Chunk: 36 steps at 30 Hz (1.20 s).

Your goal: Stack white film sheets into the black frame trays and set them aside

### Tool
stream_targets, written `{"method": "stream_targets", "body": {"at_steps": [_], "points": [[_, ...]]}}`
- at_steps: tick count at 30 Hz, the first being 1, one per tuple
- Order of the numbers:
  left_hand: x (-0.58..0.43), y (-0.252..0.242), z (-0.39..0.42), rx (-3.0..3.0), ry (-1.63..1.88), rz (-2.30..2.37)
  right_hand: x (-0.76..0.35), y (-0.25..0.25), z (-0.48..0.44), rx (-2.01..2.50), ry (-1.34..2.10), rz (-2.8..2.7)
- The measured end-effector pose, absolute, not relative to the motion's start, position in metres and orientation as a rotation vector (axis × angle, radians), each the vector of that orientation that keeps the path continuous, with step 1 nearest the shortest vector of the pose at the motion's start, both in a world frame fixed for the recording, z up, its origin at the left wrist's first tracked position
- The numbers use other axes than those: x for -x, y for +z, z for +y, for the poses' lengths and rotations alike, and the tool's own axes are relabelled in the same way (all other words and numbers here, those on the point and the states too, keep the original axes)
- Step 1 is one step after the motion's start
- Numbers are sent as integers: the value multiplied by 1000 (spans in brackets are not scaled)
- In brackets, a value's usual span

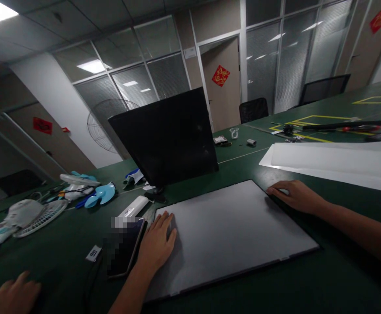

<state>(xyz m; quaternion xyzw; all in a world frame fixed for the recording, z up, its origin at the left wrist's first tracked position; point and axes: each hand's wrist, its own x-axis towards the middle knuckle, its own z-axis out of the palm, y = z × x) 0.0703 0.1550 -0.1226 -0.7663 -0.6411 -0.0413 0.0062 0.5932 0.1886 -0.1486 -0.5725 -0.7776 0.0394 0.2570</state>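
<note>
A flat grey-white panel (223,231) with a thin black frame lies on the green table in front of me. My left hand (157,242) rests palm down on its left edge, fingers stretched and slightly apart. At the opposite edge, my right hand (293,196) has its fingers bent together against the frame near the far right corner; part of the grip is hidden. Just left of my left hand is a dark phone-like device (126,250), partly pixelated. A white oblong device (136,207) lies beyond it.
A dark monitor-like screen (169,137) stands tilted behind the panel. Fan parts, including blue blades (100,195) and a white grille (42,218), lie at left. White sheets (334,163) lie at right. Another person's hand (13,294) shows at lower left.
</note>
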Motion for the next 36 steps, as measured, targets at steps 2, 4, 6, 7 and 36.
{"method": "stream_targets", "body": {"at_steps": [2,4,6,7,36], "points": [[-71,-122,154,2416,-196,-2009,-593,-150,189,1517,140,-2184],[-68,-120,153,2438,-278,-2034,-594,-150,188,1497,131,-2240],[-63,-119,153,2457,-372,-2058,-594,-149,188,1489,95,-2271],[-59,-119,153,2469,-422,-2058,-595,-149,188,1486,76,-2276],[-43,-145,169,2754,-684,-1785,-732,-184,225,2330,-189,-1660]]}}
